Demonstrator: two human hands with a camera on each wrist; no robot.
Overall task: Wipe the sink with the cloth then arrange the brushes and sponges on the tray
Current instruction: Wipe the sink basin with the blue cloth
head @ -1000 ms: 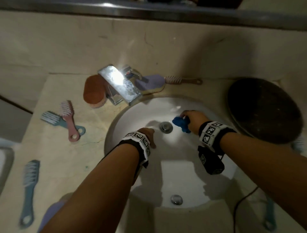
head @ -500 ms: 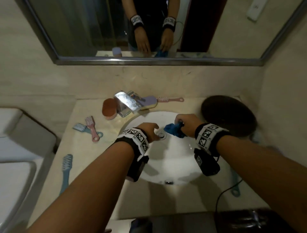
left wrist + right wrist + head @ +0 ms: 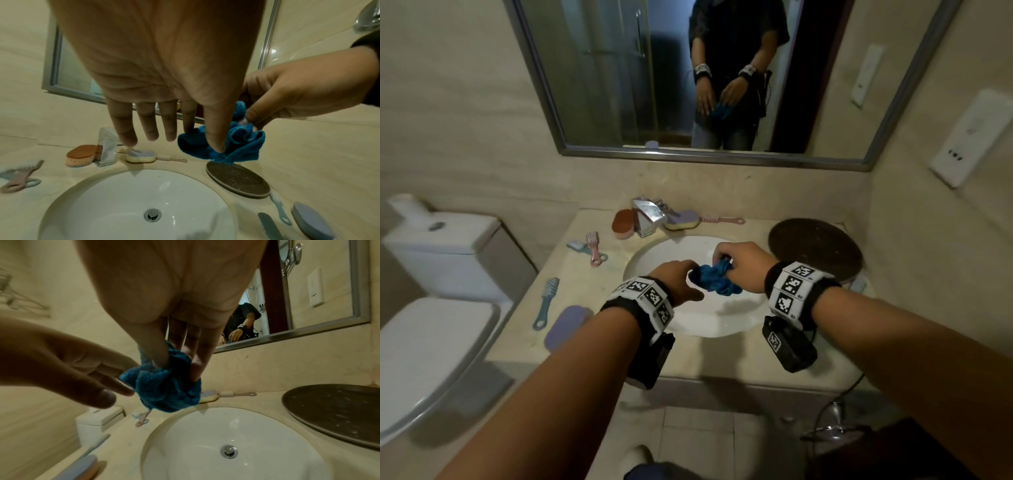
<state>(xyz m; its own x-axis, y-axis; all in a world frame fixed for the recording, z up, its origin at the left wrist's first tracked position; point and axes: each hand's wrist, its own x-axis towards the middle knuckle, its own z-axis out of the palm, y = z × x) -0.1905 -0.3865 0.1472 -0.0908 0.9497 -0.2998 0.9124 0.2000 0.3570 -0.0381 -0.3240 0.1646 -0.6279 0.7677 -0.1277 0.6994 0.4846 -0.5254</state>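
Note:
My right hand (image 3: 726,263) pinches a crumpled blue cloth (image 3: 717,281) between thumb and fingers, held in the air above the white sink (image 3: 654,257). My left hand (image 3: 691,277) reaches in from the left with straight fingers, and its thumb lies against the cloth (image 3: 242,146). The round dark tray (image 3: 815,250) sits bare on the counter, right of the basin. Behind the tap lie an orange sponge (image 3: 623,222), a purple-and-yellow sponge (image 3: 683,221) and a pink brush (image 3: 722,219). A pink brush (image 3: 594,248), two blue brushes (image 3: 546,303) and a purple sponge (image 3: 568,325) lie left of the sink.
A chrome tap (image 3: 649,216) stands behind the basin, with a mirror (image 3: 688,85) on the wall above. A toilet (image 3: 431,308) stands to the left of the counter. Near the tray's front edge lie another blue brush (image 3: 279,209) and a purple sponge (image 3: 310,219).
Both hands have risen out of the basin with the cloth. My left hand has left the drain area and come up against the cloth. The head view has pulled back and up.

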